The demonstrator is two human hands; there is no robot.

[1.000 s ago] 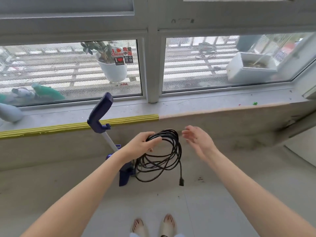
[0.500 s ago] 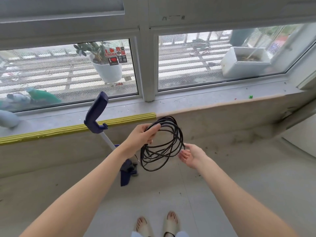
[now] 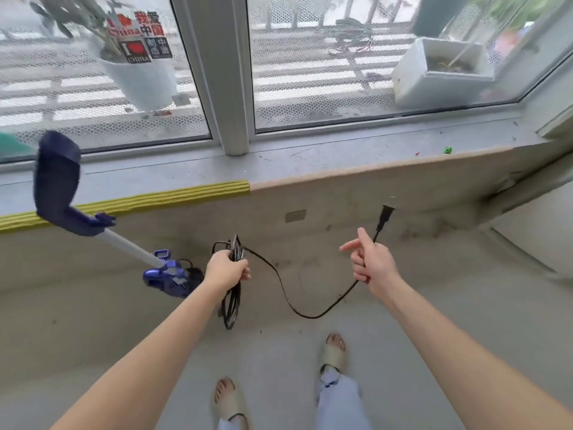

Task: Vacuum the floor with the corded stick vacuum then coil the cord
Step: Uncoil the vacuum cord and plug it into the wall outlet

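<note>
Pale floor (image 3: 434, 336) meets a low wall under a grey sill (image 3: 310, 156) edged with a yellow strip (image 3: 139, 200); windows above show a white pot (image 3: 139, 82) and planter (image 3: 434, 79) outside. The vacuum (image 3: 130, 243) leans on the wall, long axis slanting, handle up-left, body down-right. Left hand (image 3: 226, 271) grips the coil (image 3: 232, 293), hanging vertically. Right hand (image 3: 372, 262) pinches the cord (image 3: 294, 299) below the plug (image 3: 384, 217), which points up.
</note>
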